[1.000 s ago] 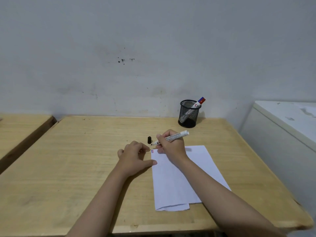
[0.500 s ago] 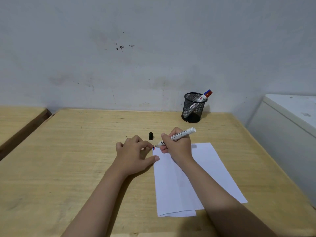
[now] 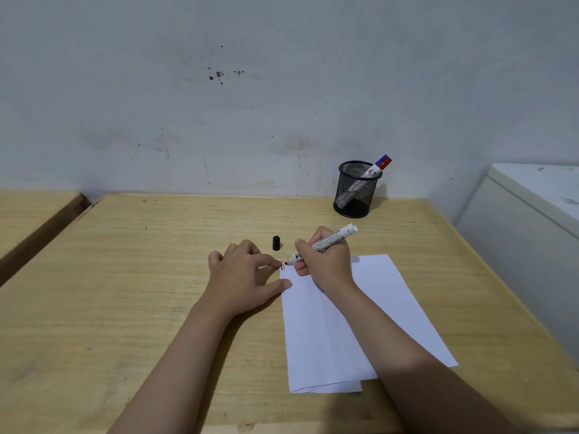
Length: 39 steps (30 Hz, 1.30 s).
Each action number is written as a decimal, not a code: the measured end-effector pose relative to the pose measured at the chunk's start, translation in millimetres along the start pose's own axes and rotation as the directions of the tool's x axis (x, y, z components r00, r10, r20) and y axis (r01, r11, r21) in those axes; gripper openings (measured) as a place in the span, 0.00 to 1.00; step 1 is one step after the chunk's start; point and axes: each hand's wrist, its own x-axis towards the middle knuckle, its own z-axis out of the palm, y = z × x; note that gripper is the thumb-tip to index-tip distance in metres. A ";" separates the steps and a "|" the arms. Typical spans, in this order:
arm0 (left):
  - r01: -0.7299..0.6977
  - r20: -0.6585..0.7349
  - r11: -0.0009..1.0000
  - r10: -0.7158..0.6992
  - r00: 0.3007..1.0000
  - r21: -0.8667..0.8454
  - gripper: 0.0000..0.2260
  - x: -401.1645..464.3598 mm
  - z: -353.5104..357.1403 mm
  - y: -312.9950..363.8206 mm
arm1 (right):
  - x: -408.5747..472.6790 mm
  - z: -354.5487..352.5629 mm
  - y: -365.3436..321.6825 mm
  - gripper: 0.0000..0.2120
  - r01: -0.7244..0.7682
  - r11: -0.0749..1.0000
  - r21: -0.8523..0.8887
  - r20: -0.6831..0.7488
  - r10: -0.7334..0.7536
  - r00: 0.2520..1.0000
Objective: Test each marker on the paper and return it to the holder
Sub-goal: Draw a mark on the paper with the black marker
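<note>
My right hand (image 3: 329, 261) grips a white uncapped marker (image 3: 326, 242), its black tip touching the top left corner of the white paper (image 3: 360, 321), beside short red and blue marks. My left hand (image 3: 244, 277) rests flat, fingers loosely spread, thumb and forefinger pressing the paper's left edge. The marker's black cap (image 3: 276, 242) stands on the wooden table (image 3: 125, 292) just beyond my hands. At the back stands a black mesh holder (image 3: 355, 189) with markers leaning in it, red and blue caps (image 3: 383, 161) showing above the rim.
A grey wall runs behind the table. A white cabinet (image 3: 532, 220) stands close on the right. Another wooden table (image 3: 28, 214) sits to the left across a narrow gap.
The camera view shifted and tilted slightly downward. My hands and the marker stay at the paper's top left corner with almost no movement.
</note>
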 end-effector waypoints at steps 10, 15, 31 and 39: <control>-0.011 -0.010 1.000 0.011 1.000 0.014 0.27 0.0 1.6 -1.0 | 2.3 0.7 -1.7 0.14 -0.062 0.997 -0.048 0.007 0.062 0.998; -0.015 -0.017 1.000 0.015 1.000 0.010 0.27 0.6 2.3 -1.1 | 0.8 -2.1 -1.5 0.13 -0.041 0.999 -0.019 -0.005 0.041 0.999; 0.020 0.269 0.990 0.017 0.963 -0.137 0.33 20.9 -11.4 7.4 | 0.1 -4.4 -6.1 0.12 -0.023 0.955 0.296 -0.232 0.095 0.968; 0.072 0.094 0.923 -0.039 0.995 -0.377 0.10 32.1 -16.3 18.0 | -1.5 -5.8 -9.4 0.12 -0.050 0.952 0.302 -0.205 0.116 0.972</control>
